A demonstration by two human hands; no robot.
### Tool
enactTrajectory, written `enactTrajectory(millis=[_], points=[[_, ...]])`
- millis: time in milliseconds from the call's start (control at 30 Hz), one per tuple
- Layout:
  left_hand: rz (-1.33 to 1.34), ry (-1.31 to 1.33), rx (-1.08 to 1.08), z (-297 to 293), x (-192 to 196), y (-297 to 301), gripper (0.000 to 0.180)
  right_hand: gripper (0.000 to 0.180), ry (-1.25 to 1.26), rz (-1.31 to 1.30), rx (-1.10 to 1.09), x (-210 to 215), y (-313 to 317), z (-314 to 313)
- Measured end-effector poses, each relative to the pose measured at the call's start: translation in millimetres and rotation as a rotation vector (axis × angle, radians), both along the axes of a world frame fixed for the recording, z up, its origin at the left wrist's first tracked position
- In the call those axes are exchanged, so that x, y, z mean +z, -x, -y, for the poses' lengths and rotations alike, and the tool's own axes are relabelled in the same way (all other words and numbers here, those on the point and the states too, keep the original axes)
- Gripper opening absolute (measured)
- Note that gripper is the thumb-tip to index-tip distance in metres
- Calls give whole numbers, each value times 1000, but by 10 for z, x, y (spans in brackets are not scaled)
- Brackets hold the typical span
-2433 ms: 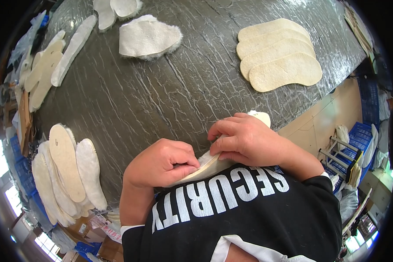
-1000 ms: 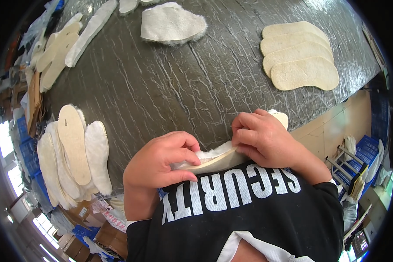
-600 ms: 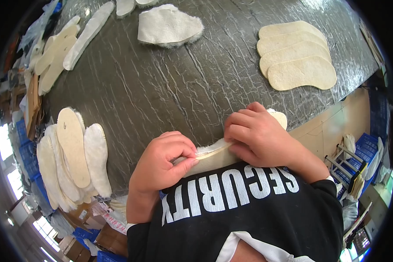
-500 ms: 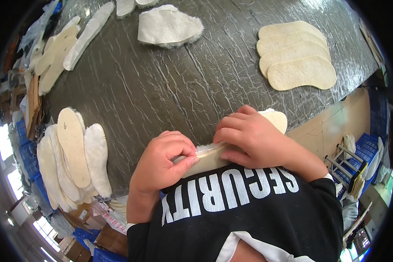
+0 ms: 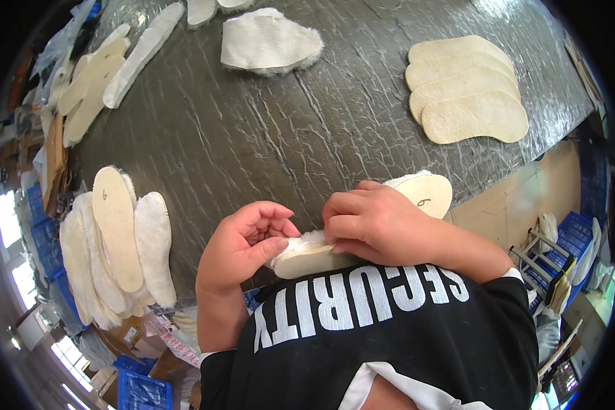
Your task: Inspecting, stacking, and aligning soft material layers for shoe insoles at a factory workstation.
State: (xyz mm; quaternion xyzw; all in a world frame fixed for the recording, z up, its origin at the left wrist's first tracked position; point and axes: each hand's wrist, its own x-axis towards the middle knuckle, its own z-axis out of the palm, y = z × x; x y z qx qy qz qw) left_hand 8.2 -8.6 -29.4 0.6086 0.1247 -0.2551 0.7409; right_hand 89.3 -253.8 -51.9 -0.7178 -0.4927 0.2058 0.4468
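Note:
At the table edge in front of me is a fleecy insole [image 5: 309, 264], its cream backing facing me and white fleece showing along its upper edge. My right hand [image 5: 376, 225] is closed on the middle of it, fingertips at the fleece edge; its far part is hidden behind that hand. By the insole's left end is my left hand [image 5: 249, 239], fingers loosely curled and parted from the thumb, whose tip is beside the fleece. Just beyond my right wrist lies another insole [image 5: 427, 191], cream side up, with white fleece under it.
A fanned row of cream insoles [image 5: 475, 116] lies at the far right. To the left sits a pile of fleecy insoles [image 5: 119, 232]. Fleece pieces [image 5: 270, 41] and more insoles [image 5: 92, 89] are farther back on the dark, wrinkled table covering [image 5: 253, 150]. Blue crates [image 5: 143, 391] stand below.
My left hand has loosened its pinch on the insole's edge, fingers lifting off. The right hand has shifted slightly left along it, uncovering more of the insole behind the wrist.

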Motion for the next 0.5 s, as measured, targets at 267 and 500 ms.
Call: enactTrajectory(millis=[267,500], points=[[147,12,-130,-209,-58,129,12,17,2,3,-15,16,3,0],[243,-474,-89,33,-178,156,7,17,-67,-71,60,44,-27,22]])
